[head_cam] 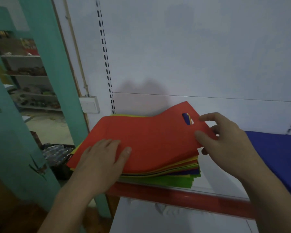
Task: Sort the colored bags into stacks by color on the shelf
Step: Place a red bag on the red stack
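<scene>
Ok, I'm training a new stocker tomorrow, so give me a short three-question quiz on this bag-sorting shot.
1. True or false: the left hand lies flat on the red bag.
2. Which colour is the separate pile lying on the shelf beyond the right hand? A blue, B green, C yellow.
3. Fill in: the right hand pinches the red bag's ____ edge with thumb and fingers.
Key: 1 true; 2 A; 3 right.
</scene>
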The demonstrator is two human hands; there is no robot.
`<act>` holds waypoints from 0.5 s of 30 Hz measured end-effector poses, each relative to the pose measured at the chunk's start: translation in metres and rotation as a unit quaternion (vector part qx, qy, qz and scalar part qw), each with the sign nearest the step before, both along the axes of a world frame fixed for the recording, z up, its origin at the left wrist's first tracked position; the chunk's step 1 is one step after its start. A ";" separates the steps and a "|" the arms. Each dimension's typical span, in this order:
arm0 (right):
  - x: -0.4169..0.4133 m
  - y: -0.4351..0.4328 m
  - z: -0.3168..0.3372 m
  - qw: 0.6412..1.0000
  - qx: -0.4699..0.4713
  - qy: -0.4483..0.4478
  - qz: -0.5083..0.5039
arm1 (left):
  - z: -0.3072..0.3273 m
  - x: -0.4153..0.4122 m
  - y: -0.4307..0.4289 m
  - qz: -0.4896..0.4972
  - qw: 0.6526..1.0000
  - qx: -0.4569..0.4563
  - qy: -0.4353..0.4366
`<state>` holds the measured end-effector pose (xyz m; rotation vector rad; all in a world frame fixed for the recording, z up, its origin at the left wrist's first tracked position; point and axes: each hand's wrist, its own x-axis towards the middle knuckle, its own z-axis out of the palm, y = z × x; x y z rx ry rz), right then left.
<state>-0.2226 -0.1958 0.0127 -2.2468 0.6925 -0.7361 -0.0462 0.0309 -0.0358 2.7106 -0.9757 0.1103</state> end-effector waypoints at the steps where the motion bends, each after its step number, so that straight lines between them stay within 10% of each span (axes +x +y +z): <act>1: 0.001 0.000 -0.002 1.000 0.001 0.010 0.002 | -0.001 -0.003 -0.004 -0.014 1.000 0.007 0.007; 15: 0.002 0.000 0.004 1.000 0.003 0.000 -0.002 | 0.001 -0.011 -0.018 0.015 0.999 0.014 0.044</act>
